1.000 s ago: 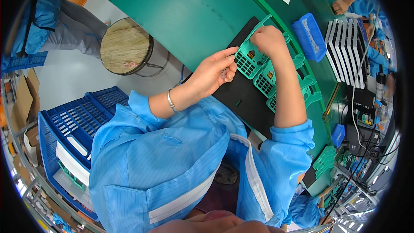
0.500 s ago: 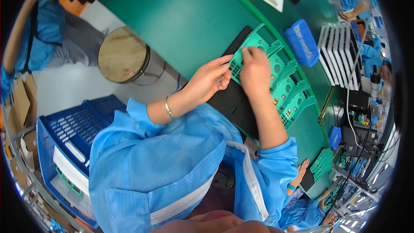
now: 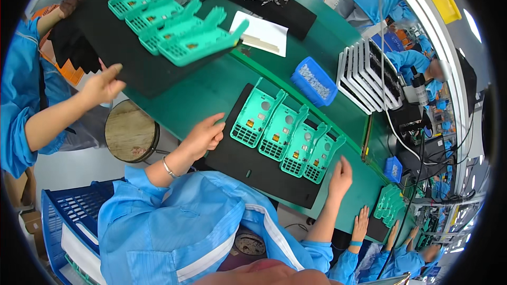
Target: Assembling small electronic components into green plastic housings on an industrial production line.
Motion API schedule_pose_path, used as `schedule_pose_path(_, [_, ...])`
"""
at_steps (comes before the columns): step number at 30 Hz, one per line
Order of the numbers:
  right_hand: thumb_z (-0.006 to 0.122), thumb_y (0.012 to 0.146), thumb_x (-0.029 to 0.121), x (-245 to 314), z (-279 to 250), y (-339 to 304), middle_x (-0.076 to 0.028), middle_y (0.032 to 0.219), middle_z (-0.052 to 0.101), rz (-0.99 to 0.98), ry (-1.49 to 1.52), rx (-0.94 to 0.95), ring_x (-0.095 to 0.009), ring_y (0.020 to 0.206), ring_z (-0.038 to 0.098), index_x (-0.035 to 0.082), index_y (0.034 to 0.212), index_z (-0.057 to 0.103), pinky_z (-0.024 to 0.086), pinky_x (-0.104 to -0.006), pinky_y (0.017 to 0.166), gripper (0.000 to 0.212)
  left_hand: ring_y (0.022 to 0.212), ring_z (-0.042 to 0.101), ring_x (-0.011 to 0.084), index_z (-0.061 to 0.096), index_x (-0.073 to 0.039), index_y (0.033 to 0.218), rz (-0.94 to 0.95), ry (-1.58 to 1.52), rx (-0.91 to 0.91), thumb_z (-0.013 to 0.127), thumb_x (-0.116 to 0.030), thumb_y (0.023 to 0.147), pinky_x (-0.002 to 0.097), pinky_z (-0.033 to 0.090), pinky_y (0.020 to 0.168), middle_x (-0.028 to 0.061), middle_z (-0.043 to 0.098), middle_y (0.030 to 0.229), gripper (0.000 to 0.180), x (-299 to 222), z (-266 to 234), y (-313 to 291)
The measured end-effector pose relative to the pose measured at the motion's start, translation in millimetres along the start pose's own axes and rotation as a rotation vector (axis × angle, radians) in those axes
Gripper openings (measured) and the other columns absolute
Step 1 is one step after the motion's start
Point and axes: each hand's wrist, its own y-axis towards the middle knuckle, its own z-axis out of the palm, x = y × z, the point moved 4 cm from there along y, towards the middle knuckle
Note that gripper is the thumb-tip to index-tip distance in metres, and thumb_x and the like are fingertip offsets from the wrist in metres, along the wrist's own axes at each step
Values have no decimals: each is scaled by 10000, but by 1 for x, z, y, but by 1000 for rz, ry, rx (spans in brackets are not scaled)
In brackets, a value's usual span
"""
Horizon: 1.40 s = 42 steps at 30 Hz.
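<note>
Several green plastic housings (image 3: 272, 126) stand in a slanted row on a black mat (image 3: 248, 163) in front of me. Each has a grid of openings at its near end, and small metallic parts show inside. My left hand (image 3: 202, 137) is just off the mat's left side, its index finger stretched out and the others bent, with nothing seen in it. Beside the rightmost housing (image 3: 319, 161) is my right hand (image 3: 340, 177), fingers loosely bent and apart, holding nothing I can see. A tiny dark green piece (image 3: 248, 173) lies on the mat's near part.
At the left, a co-worker's hand (image 3: 103, 85) is by a second black mat (image 3: 113, 58) bearing more green housings (image 3: 177, 26). Beyond my mat are a blue bin (image 3: 314, 82) of small pale parts, white trays (image 3: 364, 76) and white paper (image 3: 259, 31). A stool (image 3: 131, 131) and blue crate (image 3: 79, 203) stand left.
Both my hands have come off the housings and moved apart. My view has swung, and the co-worker's arm and the second mat with housings now show at the left.
</note>
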Motion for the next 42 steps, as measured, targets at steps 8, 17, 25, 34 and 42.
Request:
schedule_pose_path(8, [582,864,135,-81,20,-13,-120,1090,615,464,604,163,-155,949,575,-71,1207,517,439,-270,847,405,487,303,34,217,1,1414,-43,48,16,452,-155,944,182,215,408,-19,411,650,548,9,15,1])
schedule_pose_path(17, [625,807,101,-207,-81,58,-113,984,651,515,344,92,-170,863,603,-62,1097,602,468,-282,786,334,470,290,31,474,-22,1233,-173,-52,245,445,-139,949,182,225,406,-23,425,652,309,37,68,-1])
schedule_pose_path(25, [657,741,200,-258,-164,83,-118,939,683,491,-317,-138,-216,875,638,20,1025,662,484,-326,795,336,476,295,32,516,-24,1172,-179,-92,207,457,-146,949,184,225,411,-23,433,646,261,48,64,-2])
schedule_pose_path(34, [556,858,69,-43,-92,72,-63,971,663,-57,156,-271,-128,876,592,4,1028,648,457,-254,792,204,472,291,34,538,-38,1130,-144,-193,194,475,-160,950,189,214,416,-30,435,635,226,44,56,2])
schedule_pose_path(42, [604,856,101,128,111,-6,-102,1054,646,-37,468,798,-165,957,612,-19,1127,601,476,-271,844,296,467,305,38,531,-41,1142,-86,-277,154,485,-162,946,193,226,421,-32,443,628,236,33,35,-19])
